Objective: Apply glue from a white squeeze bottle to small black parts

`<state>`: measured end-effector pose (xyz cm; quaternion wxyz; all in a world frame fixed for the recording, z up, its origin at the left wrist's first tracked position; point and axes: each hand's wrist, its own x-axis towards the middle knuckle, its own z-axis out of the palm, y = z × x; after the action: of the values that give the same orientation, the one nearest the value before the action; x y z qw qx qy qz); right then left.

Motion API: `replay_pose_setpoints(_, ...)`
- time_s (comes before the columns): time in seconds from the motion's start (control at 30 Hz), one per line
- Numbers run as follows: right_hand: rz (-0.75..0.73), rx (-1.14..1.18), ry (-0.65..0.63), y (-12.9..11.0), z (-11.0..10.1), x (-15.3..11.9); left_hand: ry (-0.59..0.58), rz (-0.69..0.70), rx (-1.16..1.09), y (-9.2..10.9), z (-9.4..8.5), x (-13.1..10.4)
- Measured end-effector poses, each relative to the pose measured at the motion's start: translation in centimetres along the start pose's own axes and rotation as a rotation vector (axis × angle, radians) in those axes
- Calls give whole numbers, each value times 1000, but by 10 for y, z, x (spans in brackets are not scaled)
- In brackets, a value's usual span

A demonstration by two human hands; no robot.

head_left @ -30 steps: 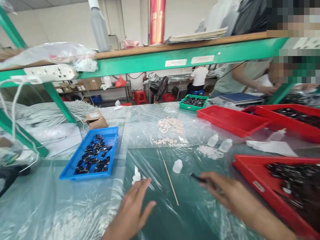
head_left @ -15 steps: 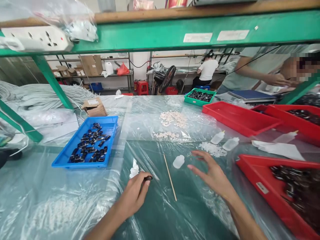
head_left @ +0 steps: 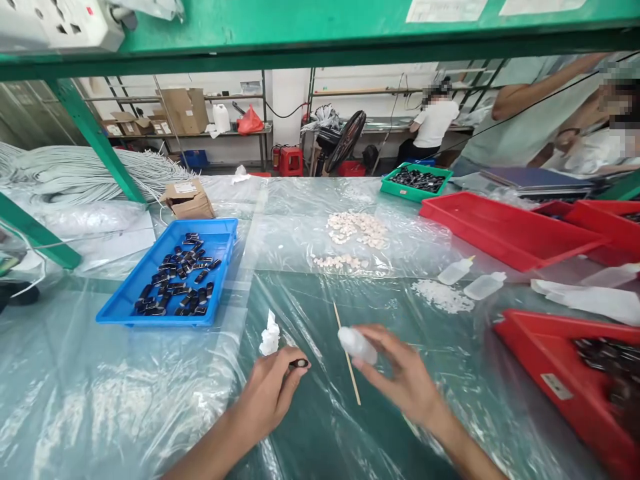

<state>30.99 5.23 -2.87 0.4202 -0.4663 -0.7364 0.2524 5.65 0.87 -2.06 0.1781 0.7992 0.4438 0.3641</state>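
Observation:
Near the middle of the table, my left hand pinches a small dark part between thumb and fingers; its near end shows a pale round face. To the right, my right hand grips a small translucent white plastic bottle, tilted with its rounded end toward the left. A thin wooden stick lies on the table between the hands, partly behind the bottle. Just beyond my left hand is a crumpled white tissue.
A blue tray of black parts stands left. Pale discs, white granules and squeeze bottles lie farther back. Red trays line the right side. A green shelf beam crosses above; a person is at the back right.
My right hand has moved left and closed on the plastic bottle, lifting it off the table. My left hand still holds the dark part, now turned with its pale end showing. The view has shifted.

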Motion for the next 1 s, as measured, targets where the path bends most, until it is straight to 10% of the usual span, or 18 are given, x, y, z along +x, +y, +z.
replay_pose_setpoints(0.2, -164, -47, -25, -44, 6, -16, 31, 8, 2, -6, 3, -2)
replay_pose_setpoints(1.0, -186, 12, 60, -50, -2, -31, -197, 77, -79, 2, 1, 6)
